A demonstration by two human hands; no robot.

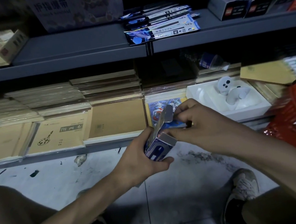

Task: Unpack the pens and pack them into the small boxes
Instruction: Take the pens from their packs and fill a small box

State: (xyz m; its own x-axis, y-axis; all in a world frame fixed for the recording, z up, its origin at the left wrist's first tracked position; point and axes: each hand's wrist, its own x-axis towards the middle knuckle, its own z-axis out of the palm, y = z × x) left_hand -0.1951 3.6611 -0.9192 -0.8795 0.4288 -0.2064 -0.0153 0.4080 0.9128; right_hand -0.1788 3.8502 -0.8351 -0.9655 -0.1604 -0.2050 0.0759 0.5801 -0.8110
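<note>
My left hand (pixel 138 154) grips a small blue and white box (pixel 158 147) from below, held over the floor in front of the lower shelf. Its top end is open, with a long flap (pixel 165 116) standing up. My right hand (pixel 197 121) pinches that flap between thumb and fingers. Several packs of pens (pixel 162 24) in shiny blue and white wrappers lie stacked on the grey upper shelf, above and slightly right of my hands. No loose pen shows in either hand.
Stacks of brown notebooks (pixel 59 136) fill the lower shelf. A white tray (pixel 204 90) with a white controller sits at right, next to a red plastic basket (pixel 293 123). Cartons (pixel 231 4) stand on the upper shelf. My knees and shoe (pixel 241 186) are below on the tiled floor.
</note>
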